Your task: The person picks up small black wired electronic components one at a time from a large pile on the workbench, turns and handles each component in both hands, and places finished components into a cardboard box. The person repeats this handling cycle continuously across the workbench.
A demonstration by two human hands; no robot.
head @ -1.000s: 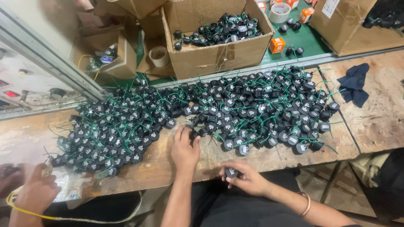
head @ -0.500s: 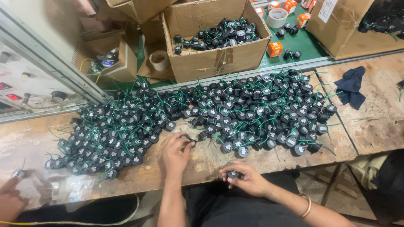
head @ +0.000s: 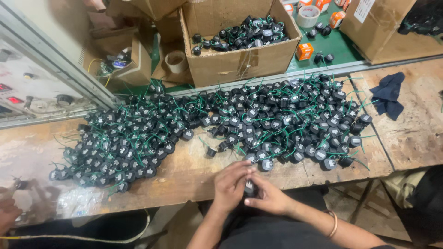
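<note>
Left hand (head: 232, 183) and right hand (head: 267, 196) meet at 6 o'clock, fingers pinching one small black component (head: 249, 188). Judged progress: a large pile of components (head: 221, 124) remains on the workbench (head: 194, 175); box (head: 240, 50) at 12 o'clock partly filled.

Head-worn camera is looking steeply down, from close above, over the wooden workbench (head: 194, 173); both hands are sitting near the lower edge.

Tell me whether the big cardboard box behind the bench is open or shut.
Open: the cardboard box has its flaps up, and small black parts show inside.
</note>
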